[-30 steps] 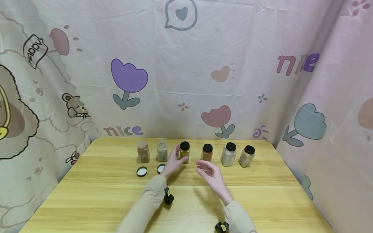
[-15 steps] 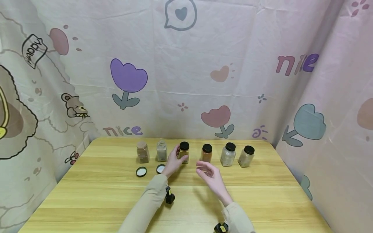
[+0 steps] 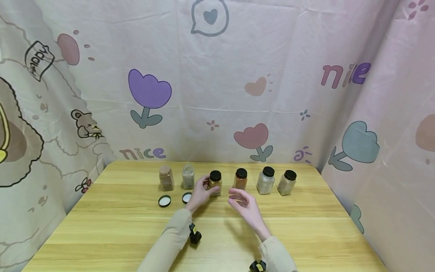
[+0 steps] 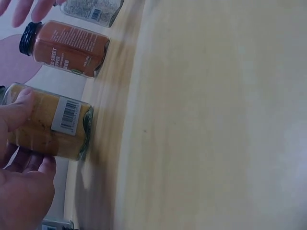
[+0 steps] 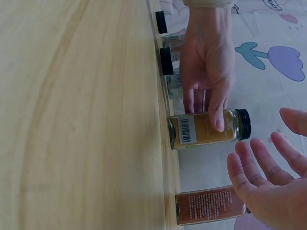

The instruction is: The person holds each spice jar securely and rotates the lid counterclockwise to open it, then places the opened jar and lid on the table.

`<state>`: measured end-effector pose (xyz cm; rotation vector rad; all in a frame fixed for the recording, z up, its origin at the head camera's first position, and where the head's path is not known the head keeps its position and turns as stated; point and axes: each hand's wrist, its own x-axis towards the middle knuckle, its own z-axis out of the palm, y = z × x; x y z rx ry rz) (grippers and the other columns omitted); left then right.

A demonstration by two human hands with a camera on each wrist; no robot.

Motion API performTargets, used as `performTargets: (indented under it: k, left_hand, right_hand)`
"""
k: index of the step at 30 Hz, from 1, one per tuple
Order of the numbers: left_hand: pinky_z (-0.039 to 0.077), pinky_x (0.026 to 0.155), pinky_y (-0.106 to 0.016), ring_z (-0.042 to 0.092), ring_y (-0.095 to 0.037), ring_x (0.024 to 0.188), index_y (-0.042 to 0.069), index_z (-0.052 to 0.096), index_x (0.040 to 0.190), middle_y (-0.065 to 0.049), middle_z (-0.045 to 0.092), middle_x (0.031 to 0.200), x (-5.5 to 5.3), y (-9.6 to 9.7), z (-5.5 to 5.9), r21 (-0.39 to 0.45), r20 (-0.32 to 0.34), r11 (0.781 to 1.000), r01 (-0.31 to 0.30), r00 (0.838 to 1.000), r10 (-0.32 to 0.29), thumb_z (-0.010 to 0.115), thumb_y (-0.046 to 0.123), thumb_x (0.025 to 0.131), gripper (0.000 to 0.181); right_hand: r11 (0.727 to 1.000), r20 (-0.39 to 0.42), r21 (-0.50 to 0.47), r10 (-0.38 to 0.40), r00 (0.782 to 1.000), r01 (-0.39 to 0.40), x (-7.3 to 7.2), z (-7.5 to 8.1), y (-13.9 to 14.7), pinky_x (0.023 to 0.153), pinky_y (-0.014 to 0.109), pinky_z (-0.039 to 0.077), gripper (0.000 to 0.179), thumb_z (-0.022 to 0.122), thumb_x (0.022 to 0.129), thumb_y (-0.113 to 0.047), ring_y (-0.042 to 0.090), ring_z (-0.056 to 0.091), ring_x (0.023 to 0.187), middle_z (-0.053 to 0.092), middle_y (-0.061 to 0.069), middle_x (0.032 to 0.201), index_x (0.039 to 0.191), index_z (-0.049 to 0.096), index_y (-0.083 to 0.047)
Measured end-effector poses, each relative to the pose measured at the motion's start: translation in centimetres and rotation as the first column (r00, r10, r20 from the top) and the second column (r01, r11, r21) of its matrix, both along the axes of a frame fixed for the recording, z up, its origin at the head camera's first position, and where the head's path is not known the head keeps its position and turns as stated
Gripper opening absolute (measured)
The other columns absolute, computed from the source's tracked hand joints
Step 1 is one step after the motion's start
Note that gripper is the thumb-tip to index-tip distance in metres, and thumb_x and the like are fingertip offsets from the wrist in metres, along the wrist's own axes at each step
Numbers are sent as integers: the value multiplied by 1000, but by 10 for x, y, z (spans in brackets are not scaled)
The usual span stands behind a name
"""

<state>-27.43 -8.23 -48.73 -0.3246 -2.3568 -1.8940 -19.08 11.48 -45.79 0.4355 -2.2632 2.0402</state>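
Observation:
My left hand grips a square glass spice jar of yellow powder with a black lid. Thumb and fingers lie on opposite sides of it, and the jar is upright. In the left wrist view a barcode label shows low on its side. Whether its base touches the table I cannot tell. My right hand hovers to the right with relaxed, parted fingers, holding nothing. Behind it stands a jar of orange-red powder, black-lidded, its print partly reading "sweet pepper" in the left wrist view.
Left of my left hand stand two lidless jars, one brownish and one greyish. Two upturned lids, one at the left and one by my wrist, lie before them. Two pale jars with black lids stand at the right.
My left hand has closed round the yellow-powder jar and drawn it a little toward me. The right hand has hardly moved.

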Motion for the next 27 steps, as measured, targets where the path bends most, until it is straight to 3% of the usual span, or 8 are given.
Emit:
performTargets:
  k: [9, 14, 19, 27]
  left_hand:
    - [48, 114, -49, 57, -40, 126, -4, 59, 128, -22, 62, 129, 20, -5, 0, -22, -11, 998, 55, 998, -55, 81, 9, 84, 51]
    - [52, 109, -45, 62, -36, 121, -2, 61, 127, -21, 65, 125, 29, -8, -1, -62, -23, 992, 111, 993, -113, 83, 11, 82, 52]
    - [57, 104, -40, 67, -35, 115, -3, 62, 124, -22, 67, 123, 37, -11, 1, -67, -29, 973, 220, 975, -223, 83, 10, 81, 49]
    - [60, 97, -27, 70, -20, 106, 3, 66, 117, -16, 70, 118, 47, -14, 3, -94, 0, 941, 326, 945, -327, 87, 13, 78, 46]
  right_hand:
    - [1000, -71, -19, -12, 997, 11, -1, -3, -2, 105, 35, 56, 42, 71, 90, -1, 4, 63, 109, 63, 28, 130, 129, 58, 10]
    - [999, -116, -46, -9, 993, 4, 1, -5, -4, 109, 32, 53, 47, 72, 87, 3, 15, 64, 119, 60, 32, 133, 130, 56, 12]
    - [999, -152, -51, -10, 988, 3, 3, -4, -6, 110, 26, 52, 49, 74, 86, 2, 32, 63, 123, 58, 35, 133, 130, 56, 12]
    - [1000, -214, -10, -22, 977, 20, 5, -4, -10, 107, 23, 53, 50, 79, 82, 2, 22, 66, 116, 63, 30, 129, 128, 59, 10]
